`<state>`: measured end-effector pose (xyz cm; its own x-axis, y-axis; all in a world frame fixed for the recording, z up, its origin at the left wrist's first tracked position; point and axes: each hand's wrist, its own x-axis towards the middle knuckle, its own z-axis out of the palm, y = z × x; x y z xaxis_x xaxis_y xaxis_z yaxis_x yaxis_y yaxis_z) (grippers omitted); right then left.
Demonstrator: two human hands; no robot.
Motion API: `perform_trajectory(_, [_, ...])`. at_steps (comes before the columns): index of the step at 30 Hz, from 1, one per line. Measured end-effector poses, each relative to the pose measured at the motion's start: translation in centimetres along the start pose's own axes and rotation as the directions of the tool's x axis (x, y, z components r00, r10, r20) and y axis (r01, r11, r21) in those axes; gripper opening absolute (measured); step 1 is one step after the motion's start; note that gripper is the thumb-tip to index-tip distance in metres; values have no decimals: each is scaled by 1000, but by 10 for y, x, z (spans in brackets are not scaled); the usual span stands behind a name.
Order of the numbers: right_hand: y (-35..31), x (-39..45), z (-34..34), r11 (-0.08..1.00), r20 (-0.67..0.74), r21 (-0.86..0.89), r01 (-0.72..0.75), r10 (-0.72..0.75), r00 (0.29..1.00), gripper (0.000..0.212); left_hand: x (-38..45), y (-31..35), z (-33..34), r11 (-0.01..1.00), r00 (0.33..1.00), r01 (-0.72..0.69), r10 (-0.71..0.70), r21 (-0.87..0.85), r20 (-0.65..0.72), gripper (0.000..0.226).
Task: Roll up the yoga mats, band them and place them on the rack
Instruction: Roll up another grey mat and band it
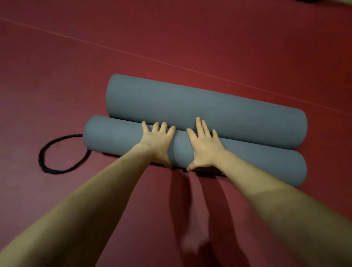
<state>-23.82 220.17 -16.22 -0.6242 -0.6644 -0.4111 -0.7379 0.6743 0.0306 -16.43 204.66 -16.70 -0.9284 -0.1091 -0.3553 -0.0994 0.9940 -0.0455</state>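
Observation:
A grey-blue yoga mat lies on the red floor as two rolls side by side. The near roll (118, 139) is thinner, and the far roll (200, 106) is thicker and touches it along its length. My left hand (159, 141) and my right hand (203, 144) press flat on top of the near roll near its middle. The fingers are spread and straight, pointing towards the far roll, and the thumbs hang down the near side. A black band (57, 152) lies in a loop on the floor at the near roll's left end.
Dark red floor (76, 66) surrounds the mat, crossed by a thin pale line (114, 49) running diagonally behind it. A dark object shows at the top right corner (331, 1).

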Motion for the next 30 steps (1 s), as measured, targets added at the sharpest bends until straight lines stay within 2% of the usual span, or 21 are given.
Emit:
perform_trajectory(5, [18,16,-9,996,-19,11,88,-87,996,122,17,5,-2,992,990,-26,43,125,-133,122])
perform_trajectory(8, [33,22,-8,990,-66,19,142,-141,988,118,24,-2,-7,996,976,-74,84,54,-203,111])
perform_trajectory(10, [45,25,-9,987,-128,4,163,-161,979,109,33,-6,-15,992,982,-79,60,-102,-177,103])
perform_trajectory(12, [53,28,-12,986,-170,-7,167,-166,971,100,43,-5,-21,965,993,-8,-24,-263,-116,103])
perform_trajectory(13, [56,29,-13,987,-180,-11,162,-161,970,98,47,-4,-23,959,994,28,-58,-282,-98,104])
perform_trajectory(17, [52,26,-13,987,-227,-55,148,-157,961,94,45,3,-18,972,989,73,-100,-223,-111,103])
perform_trajectory(20, [48,25,-13,988,-309,-58,143,-154,938,89,39,6,-14,934,976,62,-130,-352,-173,90])
perform_trajectory(24, [50,32,-17,991,-251,-22,130,-131,959,94,42,9,-23,893,983,112,-164,-435,-85,85])
perform_trajectory(27, [49,34,-16,992,-238,-27,122,-125,963,87,34,5,-25,910,982,109,-160,-401,-96,98])
perform_trajectory(30, [46,28,-8,993,-260,-37,112,-118,958,90,27,2,-20,952,991,72,-101,-299,-83,109])
